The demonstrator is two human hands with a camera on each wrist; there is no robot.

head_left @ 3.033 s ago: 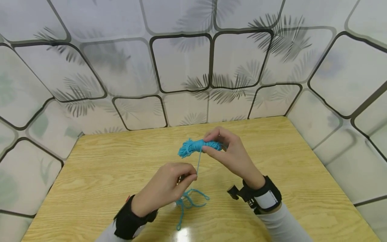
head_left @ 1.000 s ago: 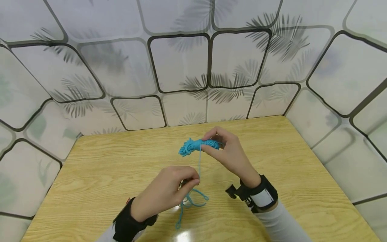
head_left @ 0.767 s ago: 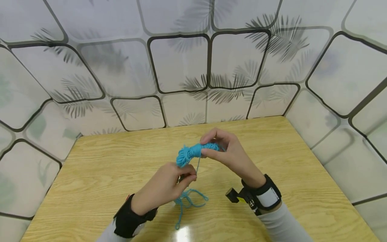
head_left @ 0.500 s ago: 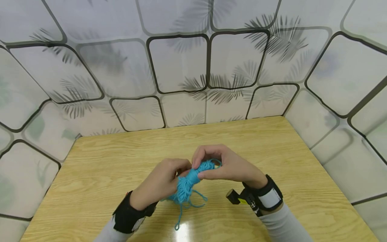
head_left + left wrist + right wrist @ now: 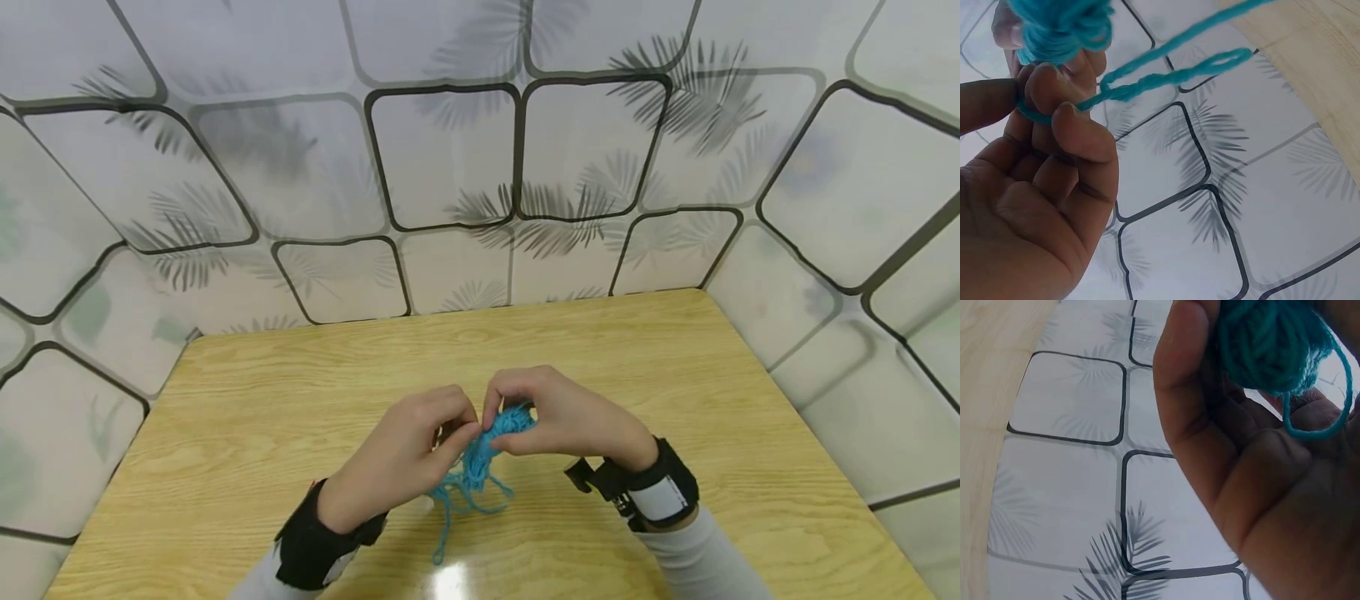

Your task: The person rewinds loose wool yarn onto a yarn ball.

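In the head view, a small bright blue yarn bundle [image 5: 508, 423], wrapped round its middle, tilts down toward the near side. My right hand [image 5: 573, 417] holds it between thumb and fingers. My left hand [image 5: 408, 442] pinches a blue yarn strand [image 5: 1094, 100], and its fingertips meet the right hand's at the bundle. The left wrist view shows that strand running past the fingers into a twisted length with a small end loop [image 5: 1235, 57]. The right wrist view shows the bundle's rounded end, with a slack yarn loop [image 5: 1316, 434] hanging from it.
Loose yarn ends [image 5: 441, 537] trail below the hands over the wood-grain table [image 5: 300, 392]. A patterned light cloth [image 5: 450, 158] stands along the table's back and sides. Black wrist straps [image 5: 663, 492] with small cameras sit on both wrists.
My right hand has lowered the yarn bundle and tilted it from nearly level to slanting. The straight strand between the hands has gone out of sight as they came together.
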